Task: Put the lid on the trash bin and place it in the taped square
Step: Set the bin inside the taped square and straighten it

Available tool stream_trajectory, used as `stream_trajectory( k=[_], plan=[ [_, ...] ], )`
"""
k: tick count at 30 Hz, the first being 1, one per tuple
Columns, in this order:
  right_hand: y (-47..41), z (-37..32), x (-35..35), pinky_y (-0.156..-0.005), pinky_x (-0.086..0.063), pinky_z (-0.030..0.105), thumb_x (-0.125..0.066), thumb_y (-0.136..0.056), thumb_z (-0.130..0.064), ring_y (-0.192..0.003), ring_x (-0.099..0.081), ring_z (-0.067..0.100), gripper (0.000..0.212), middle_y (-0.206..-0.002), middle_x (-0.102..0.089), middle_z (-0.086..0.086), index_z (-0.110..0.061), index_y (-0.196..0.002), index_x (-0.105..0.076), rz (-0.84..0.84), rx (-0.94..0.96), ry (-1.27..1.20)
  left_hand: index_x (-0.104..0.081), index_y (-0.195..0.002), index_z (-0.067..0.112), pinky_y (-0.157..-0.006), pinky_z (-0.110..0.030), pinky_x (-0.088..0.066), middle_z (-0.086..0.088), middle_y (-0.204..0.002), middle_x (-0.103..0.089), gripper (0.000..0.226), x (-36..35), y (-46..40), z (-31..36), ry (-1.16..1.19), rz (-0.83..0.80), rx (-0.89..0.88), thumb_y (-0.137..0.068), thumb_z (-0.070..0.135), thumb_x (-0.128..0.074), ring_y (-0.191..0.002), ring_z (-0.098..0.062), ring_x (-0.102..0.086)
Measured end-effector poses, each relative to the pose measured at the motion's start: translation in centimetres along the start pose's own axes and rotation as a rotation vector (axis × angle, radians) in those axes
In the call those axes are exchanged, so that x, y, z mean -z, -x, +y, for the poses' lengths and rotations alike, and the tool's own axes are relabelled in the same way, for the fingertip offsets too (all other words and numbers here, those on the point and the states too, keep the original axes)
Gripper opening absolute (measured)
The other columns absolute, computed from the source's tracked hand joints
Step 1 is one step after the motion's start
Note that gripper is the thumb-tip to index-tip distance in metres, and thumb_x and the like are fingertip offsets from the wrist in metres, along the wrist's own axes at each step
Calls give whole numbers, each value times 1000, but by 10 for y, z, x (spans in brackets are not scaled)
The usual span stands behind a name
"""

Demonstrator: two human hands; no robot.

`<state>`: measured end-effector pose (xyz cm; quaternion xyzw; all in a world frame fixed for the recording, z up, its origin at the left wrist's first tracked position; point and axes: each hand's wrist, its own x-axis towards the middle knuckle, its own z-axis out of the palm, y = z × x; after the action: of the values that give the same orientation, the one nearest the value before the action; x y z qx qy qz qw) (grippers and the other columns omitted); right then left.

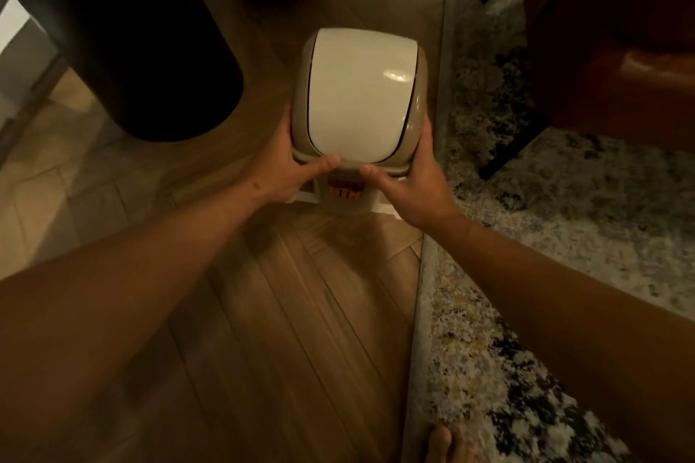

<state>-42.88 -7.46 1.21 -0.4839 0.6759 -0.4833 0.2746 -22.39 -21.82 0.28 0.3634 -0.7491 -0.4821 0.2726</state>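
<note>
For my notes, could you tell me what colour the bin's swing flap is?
The flap is glossy white, set in a beige lid; the head view shows it.

A warm-toned wooden plank floor fills the middle, dimly lit. On the right lies a speckled grey, cream and black rug, with a reddish-brown leather armchair on thin black legs standing on it. At upper left looms a broad dark cylindrical column.
</note>
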Motion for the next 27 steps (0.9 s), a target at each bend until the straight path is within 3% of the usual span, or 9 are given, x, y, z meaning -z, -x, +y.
stream_trajectory(
  k=[3,6,9,12,19,23,25,27],
  plan=[
    [-27,6,6,-101,-49,8,-91,-83,-42,-130,-57,-14,115,-151,-59,-11,-23,-169,-16,11,24,21,-24,-156,30,-105,-35,-51,16,-145,-51,110,-2,-28,1,20,4,-13,-71,52,-90,-133,-2,-52],
    [-54,9,9,-103,-48,8,-90,-85,-42,-130,-56,-14,114,-155,-58,-6,-20,-169,-15,11,44,38,-24,-157,26,-98,-23,-52,12,-147,-51,108,-1,-55,3,33,9,-25,-74,48,-89,-133,-1,-51],
    [-83,13,17,-111,-50,18,-88,-86,-44,-138,-58,2,113,-157,-56,-4,-21,-169,-14,14,42,52,-22,-159,19,-98,-17,-50,3,-151,-48,108,-3,-87,6,15,-22,-39,-77,42,-87,-137,-6,-47],
    [-110,16,22,-117,-51,37,-87,-86,-44,-141,-58,11,113,-156,-57,-3,-23,-169,-13,-2,26,51,-22,-159,17,-107,-30,-48,0,-152,-47,104,-3,-115,6,-5,-23,-44,-80,37,-86,-139,-12,-46],
    [-169,26,28,-116,-52,42,-90,-81,-46,-142,-57,14,120,-157,-56,-4,-24,-170,-13,-4,-30,6,-21,-160,22,-110,-38,-47,-1,-155,-45,101,-4,-163,10,-53,16,16,-82,42,-82,-142,-18,-43],
    [-198,27,37,-118,-50,47,-92,-84,-30,-146,-53,22,120,-161,-52,7,-15,-169,-10,-39,-60,-53,-16,-160,18,-114,-47,-42,-6,-157,-42,104,-5,-188,19,-125,24,67,-82,44,-81,-143,-24,-41],
    [-199,25,40,-117,-49,35,-92,-82,-38,-147,-51,17,129,-164,-48,7,-14,-170,-2,-20,-108,-60,-6,-162,20,-115,-52,-38,-7,-162,-35,116,-2,-191,18,-112,70,169,-79,62,-75,-145,-28,-38],
    [-198,21,46,-101,-50,14,-84,-81,-61,-136,-55,6,123,-159,-52,-1,-20,-171,-12,44,-161,-18,-9,-162,28,-111,-56,-42,-7,-162,-35,111,3,-191,18,-53,162,301,-78,78,-61,-141,-32,-44]
  ],
)
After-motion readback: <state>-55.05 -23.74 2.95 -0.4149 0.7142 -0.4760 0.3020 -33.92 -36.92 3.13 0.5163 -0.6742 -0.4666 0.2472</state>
